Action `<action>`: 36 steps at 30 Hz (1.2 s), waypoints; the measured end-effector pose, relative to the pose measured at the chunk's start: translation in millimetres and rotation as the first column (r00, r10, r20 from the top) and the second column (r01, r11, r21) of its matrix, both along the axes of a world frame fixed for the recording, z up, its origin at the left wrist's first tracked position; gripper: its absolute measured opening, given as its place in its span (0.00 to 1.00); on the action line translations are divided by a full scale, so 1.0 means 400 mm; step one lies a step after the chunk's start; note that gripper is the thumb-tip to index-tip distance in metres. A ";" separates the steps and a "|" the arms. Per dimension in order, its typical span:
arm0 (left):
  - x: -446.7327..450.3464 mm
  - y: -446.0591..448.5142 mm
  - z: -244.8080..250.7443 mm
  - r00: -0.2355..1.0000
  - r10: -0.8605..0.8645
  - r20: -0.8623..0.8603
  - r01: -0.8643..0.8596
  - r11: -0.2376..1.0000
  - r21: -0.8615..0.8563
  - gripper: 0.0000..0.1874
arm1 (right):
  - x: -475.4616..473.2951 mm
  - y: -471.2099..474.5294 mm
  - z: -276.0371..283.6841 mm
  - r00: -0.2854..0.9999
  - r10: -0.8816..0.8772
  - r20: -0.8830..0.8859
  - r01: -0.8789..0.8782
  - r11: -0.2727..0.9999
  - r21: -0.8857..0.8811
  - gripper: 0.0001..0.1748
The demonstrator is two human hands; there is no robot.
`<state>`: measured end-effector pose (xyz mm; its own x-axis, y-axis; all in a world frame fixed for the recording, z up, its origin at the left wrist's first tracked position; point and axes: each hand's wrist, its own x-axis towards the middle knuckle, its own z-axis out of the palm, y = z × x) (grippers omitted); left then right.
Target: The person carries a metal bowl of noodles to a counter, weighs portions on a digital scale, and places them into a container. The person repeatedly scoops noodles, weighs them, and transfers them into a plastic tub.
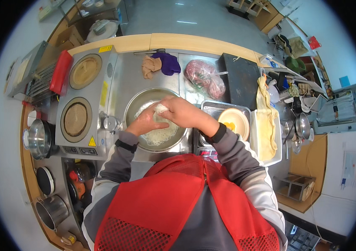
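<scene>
Over a wide stainless steel bowl [128,105], my left hand [148,120] and my right hand [178,109] come together around a small pale bundle [160,109], which looks like shredded vegetable or thin noodles. More pale shreds [157,136] lie in the bowl beneath them. The bundle shows between the fingers of both hands; the undersides of my hands are hidden.
A two-plate electric cooker [98,94] stands left of the bowl. Brown and purple cloths [166,64] and a plastic bag of reddish food [204,77] lie beyond. To the right are a cream bowl [244,120] in a metal tray, a scale [207,153] and a white bin [278,157].
</scene>
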<state>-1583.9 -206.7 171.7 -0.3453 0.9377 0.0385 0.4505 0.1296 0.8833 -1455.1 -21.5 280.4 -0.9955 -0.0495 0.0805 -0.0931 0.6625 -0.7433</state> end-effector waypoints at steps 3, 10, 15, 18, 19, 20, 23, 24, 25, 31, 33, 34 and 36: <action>0.008 0.037 0.013 0.967 -0.014 0.254 -0.012 0.995 0.099 0.27 | -0.002 -0.009 0.150 0.990 -0.017 -0.137 -0.009 0.982 -0.190 0.13; -0.027 0.047 -0.063 0.837 0.026 0.547 -0.025 1.000 -0.010 0.18 | 0.029 0.009 0.453 0.952 -0.252 -0.173 0.082 0.757 -0.649 0.13; -0.108 -0.016 -0.105 0.871 0.088 0.484 0.020 0.977 -0.214 0.13 | 0.031 0.077 0.364 0.962 -0.246 -0.120 0.147 0.834 -0.533 0.13; -0.138 -0.061 -0.119 0.990 -0.119 0.073 0.138 0.919 -0.370 0.13 | 0.028 0.087 0.162 0.971 -0.237 0.037 0.238 0.935 -0.262 0.18; -0.134 -0.073 -0.126 0.971 -0.083 0.224 0.158 0.926 -0.344 0.13 | 0.026 0.084 0.084 0.981 -0.194 -0.016 0.189 0.968 -0.166 0.19; -0.132 -0.082 -0.131 0.956 -0.058 0.289 0.169 0.912 -0.374 0.14 | 0.011 0.080 0.006 0.977 -0.191 0.091 0.195 0.980 -0.043 0.19; -0.117 -0.086 -0.136 0.906 -0.287 -0.310 0.146 0.901 -0.408 0.17 | 0.000 0.074 -0.193 0.916 -0.223 0.332 0.143 0.958 0.248 0.21; -0.107 -0.080 -0.130 0.879 -0.309 -0.363 0.127 0.886 -0.446 0.17 | 0.004 0.077 -0.238 0.904 -0.188 0.384 0.098 0.965 0.244 0.24; -0.104 -0.071 -0.117 0.833 -0.337 -0.438 0.112 0.879 -0.464 0.18 | 0.008 0.078 -0.273 0.870 -0.178 0.461 0.063 0.965 0.254 0.27; -0.073 -0.049 0.053 0.986 -0.110 -0.124 0.109 0.994 -0.020 0.13 | 0.009 0.012 -0.297 0.991 0.003 0.132 -0.003 1.000 0.002 0.36; -0.073 -0.042 0.097 0.999 -0.049 0.003 0.049 0.998 -0.027 0.12 | -0.005 0.004 -0.256 0.990 0.001 0.138 0.004 0.999 -0.039 0.27; -0.086 -0.038 0.112 0.997 -0.043 0.069 0.043 0.999 0.002 0.12 | -0.009 0.002 -0.232 0.989 -0.001 0.145 0.012 0.998 -0.069 0.25; -0.117 -0.039 0.123 0.988 -0.064 0.142 0.061 0.998 0.025 0.13 | -0.006 0.003 -0.182 0.986 0.004 0.169 0.018 0.992 -0.128 0.24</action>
<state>-1630.6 -222.1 221.1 -0.2897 0.9570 0.0130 0.3265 0.0860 0.9413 -1457.3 -20.1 207.5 -0.9956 -0.0422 -0.0836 0.0457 0.5601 -0.8272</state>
